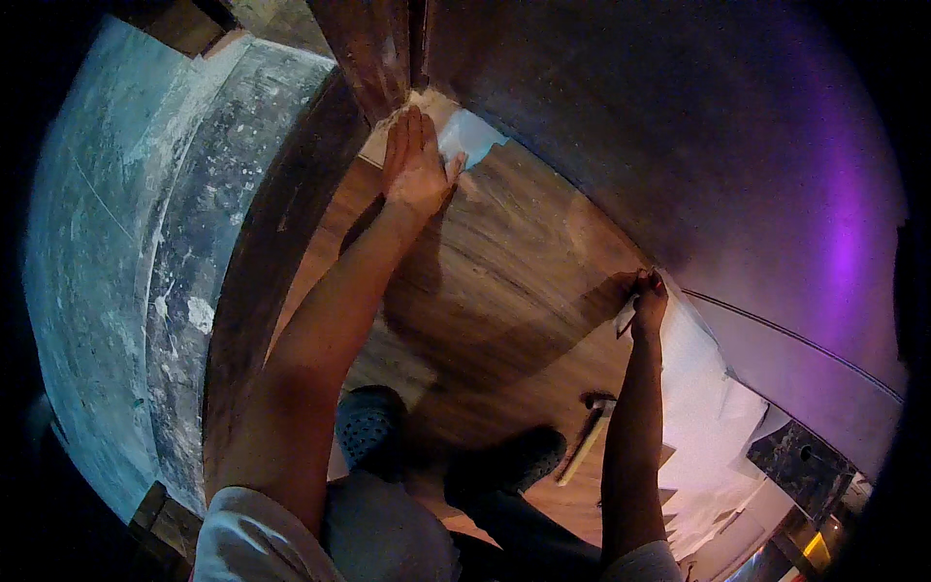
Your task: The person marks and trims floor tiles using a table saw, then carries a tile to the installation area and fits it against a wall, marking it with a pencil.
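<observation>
My left hand (415,163) lies flat with its fingers stretched out, at the far corner of the wood-look floor (495,242). Its fingertips point to the foot of a dark wooden post (373,53). Beside its thumb shows a pale blue-white patch (470,136). My right hand (651,303) is closed by the floor's right edge, near the dark wall. A small thin piece (626,318) shows at its fingers, too dim to name. Between my right forearm and my shoe, a hammer (587,441) with a yellowish handle lies on the floor.
White sheeting (703,417) with stepped plank ends beside it spreads at the right. A dark board edge (281,213) curves along the left, next to a paint-spattered grey strip (208,223). My dark shoes (509,461) stand on the planks. A cable (795,339) runs along the right wall.
</observation>
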Demonstrator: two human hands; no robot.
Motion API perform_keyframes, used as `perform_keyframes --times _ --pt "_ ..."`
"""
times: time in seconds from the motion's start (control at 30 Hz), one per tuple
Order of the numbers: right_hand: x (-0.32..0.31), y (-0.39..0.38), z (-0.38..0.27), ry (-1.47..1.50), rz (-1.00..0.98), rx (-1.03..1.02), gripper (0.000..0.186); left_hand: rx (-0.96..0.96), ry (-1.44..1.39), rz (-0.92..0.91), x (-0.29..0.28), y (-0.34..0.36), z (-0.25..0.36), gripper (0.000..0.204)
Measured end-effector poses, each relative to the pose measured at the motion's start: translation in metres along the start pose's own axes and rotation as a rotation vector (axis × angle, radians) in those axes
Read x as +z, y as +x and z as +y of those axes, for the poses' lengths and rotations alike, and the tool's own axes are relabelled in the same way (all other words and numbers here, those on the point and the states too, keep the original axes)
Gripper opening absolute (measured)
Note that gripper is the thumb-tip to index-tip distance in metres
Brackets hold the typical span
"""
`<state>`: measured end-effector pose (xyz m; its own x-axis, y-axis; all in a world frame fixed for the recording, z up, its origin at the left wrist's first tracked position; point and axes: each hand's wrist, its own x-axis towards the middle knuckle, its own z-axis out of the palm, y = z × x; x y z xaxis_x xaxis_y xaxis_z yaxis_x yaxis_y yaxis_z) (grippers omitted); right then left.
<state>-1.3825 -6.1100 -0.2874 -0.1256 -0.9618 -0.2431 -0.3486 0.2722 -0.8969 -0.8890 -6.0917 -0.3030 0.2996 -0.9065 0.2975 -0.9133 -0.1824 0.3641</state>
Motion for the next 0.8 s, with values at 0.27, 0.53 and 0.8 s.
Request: perform_keyframes --times 0.27,0.53,0.8 --pt "0.002 0.002 0.001 -0.102 0.057 0.034 0.019 0.074 0.024 -0.108 0.015 0.020 -0.004 0.079" --pt "-0.005 0.003 0.009 -0.011 0.017 0.015 0.016 -0.073 0.163 -0.005 0.011 0.007 0.017 0.081" --pt "-0.007 0.011 0.015 -0.082 0.052 -0.006 0.017 0.062 0.094 -0.156 0.011 0.029 0.014 0.084"
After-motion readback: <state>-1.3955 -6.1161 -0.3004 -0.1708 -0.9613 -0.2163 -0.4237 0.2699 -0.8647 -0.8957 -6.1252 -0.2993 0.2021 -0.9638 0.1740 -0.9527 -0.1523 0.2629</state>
